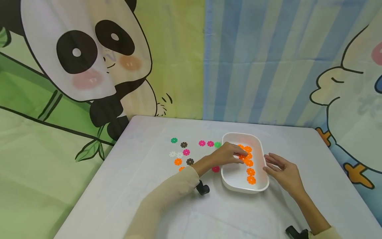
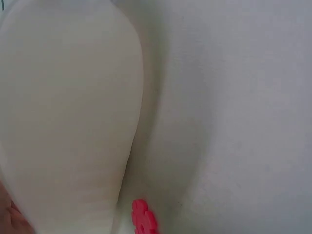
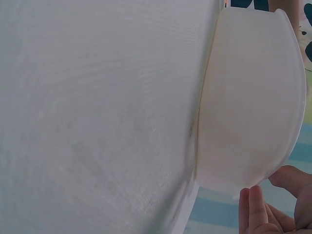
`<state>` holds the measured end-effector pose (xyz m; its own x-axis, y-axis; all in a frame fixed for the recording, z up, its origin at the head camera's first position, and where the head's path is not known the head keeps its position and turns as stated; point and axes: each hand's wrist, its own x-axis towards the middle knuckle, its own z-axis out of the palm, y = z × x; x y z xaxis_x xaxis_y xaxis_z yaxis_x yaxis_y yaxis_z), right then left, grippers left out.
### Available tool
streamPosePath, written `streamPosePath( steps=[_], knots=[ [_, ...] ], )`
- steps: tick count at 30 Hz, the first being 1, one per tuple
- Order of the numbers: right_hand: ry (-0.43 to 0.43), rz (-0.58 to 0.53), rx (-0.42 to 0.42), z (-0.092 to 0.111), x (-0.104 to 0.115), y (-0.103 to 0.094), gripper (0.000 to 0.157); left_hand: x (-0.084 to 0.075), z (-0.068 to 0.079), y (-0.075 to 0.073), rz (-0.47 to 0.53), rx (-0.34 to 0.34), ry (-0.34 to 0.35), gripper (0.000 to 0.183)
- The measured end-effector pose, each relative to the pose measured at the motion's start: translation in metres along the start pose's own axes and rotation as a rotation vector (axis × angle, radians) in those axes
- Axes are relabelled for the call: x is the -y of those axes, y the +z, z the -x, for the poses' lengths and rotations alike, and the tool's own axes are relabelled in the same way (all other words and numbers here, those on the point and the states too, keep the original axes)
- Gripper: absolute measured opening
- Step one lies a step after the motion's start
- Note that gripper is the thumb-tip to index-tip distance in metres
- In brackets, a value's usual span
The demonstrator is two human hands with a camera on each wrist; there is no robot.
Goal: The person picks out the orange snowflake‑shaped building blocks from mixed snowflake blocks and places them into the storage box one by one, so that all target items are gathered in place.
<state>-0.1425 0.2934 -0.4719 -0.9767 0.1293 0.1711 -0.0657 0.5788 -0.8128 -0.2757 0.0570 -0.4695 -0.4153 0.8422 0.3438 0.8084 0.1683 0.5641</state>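
Observation:
My left hand [image 1: 228, 154] reaches over the left wall of a white plastic box [image 1: 235, 186]. Its thumb and fingers pinch an orange flower-shaped disc [image 1: 243, 158] inside. Several more orange discs [image 1: 251, 176] lie in a rough line along the right half of the box. My right hand [image 1: 282, 172] is at the box's right side, its fingers loosely extended. In the right wrist view, this hand's fingertips [image 3: 256, 192] are at the outer wall [image 3: 248, 97] and its thumb is close to the rim. The left wrist view shows mostly the box's outside, hiding the left hand's grip.
Left of the box, loose flower-shaped discs lie on the white table [image 1: 119, 186]: green [image 1: 174, 140], brown [image 1: 183, 144], white [image 1: 172, 154], pink [image 1: 186, 152] and orange [image 1: 177, 161]. A red disc [image 1: 216, 169] lies close to the box's left wall. Behind the table hangs a cartoon-printed curtain [image 1: 179, 66].

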Motion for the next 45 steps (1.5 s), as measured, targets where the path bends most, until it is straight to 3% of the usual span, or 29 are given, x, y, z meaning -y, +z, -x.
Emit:
streamPosePath(
  steps=[7, 21, 26, 31, 45],
  knots=[
    [0.006, -0.002, -0.004, 0.0, 0.0, 0.001, 0.072, -0.002, -0.012, -0.001, -0.14, 0.189, -0.099, 0.033],
    [0.013, -0.016, -0.006, 0.0, 0.001, 0.0, 0.07, -0.002, -0.028, 0.004, -0.312, 0.382, -0.108, 0.029],
    [0.027, -0.032, 0.003, 0.001, 0.003, -0.001, 0.071, -0.005, -0.032, 0.004, -0.386, 0.44, -0.078, 0.029],
    [0.023, -0.041, 0.009, 0.0, 0.003, -0.001, 0.071, -0.003, -0.033, 0.005, -0.431, 0.465, -0.056, 0.029],
    [0.01, -0.026, 0.008, 0.0, 0.001, 0.0, 0.07, 0.001, -0.03, 0.008, -0.426, 0.441, -0.046, 0.028]
  ],
)
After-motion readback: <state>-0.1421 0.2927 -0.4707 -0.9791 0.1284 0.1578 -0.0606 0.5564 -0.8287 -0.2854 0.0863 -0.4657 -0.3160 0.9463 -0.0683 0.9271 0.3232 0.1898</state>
